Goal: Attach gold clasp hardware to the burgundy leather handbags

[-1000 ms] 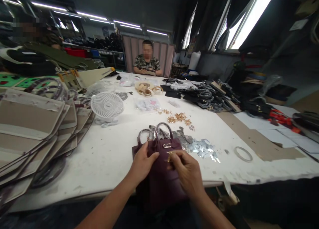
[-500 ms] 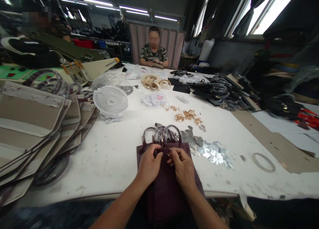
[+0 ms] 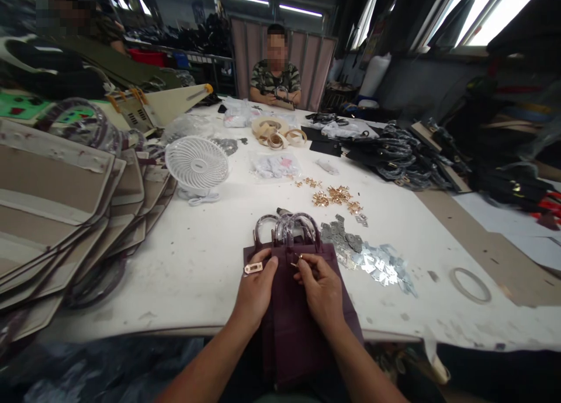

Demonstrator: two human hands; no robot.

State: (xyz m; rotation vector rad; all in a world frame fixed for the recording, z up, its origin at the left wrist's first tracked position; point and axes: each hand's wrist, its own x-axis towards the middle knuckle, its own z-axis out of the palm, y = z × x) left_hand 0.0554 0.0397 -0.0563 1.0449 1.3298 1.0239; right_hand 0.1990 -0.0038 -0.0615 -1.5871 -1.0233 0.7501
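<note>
A dark purple handbag (image 3: 287, 309) lies flat at the table's near edge, its wrapped loop handles (image 3: 287, 226) pointing away from me. My left hand (image 3: 256, 289) rests on the bag's left side, thumb and fingers closed on a small gold metal plate (image 3: 253, 268). My right hand (image 3: 322, 289) presses on the bag's right side and pinches a small gold fitting (image 3: 300, 260) near the top flap. Just right of the bag lies a heap of silvery metal plates (image 3: 372, 261).
A white desk fan (image 3: 197, 164) stands left of centre. Beige bag panels (image 3: 65, 210) are stacked at the left. Gold hardware (image 3: 335, 195), tape rolls (image 3: 276, 135), black straps (image 3: 394, 157) and a loose ring (image 3: 470, 284) lie on the white table (image 3: 184, 268). A person (image 3: 275, 70) sits at the far end.
The bag went from held upright to lying flat on the table. My left hand now holds a gold plate out at the bag's left. The view has tilted down.
</note>
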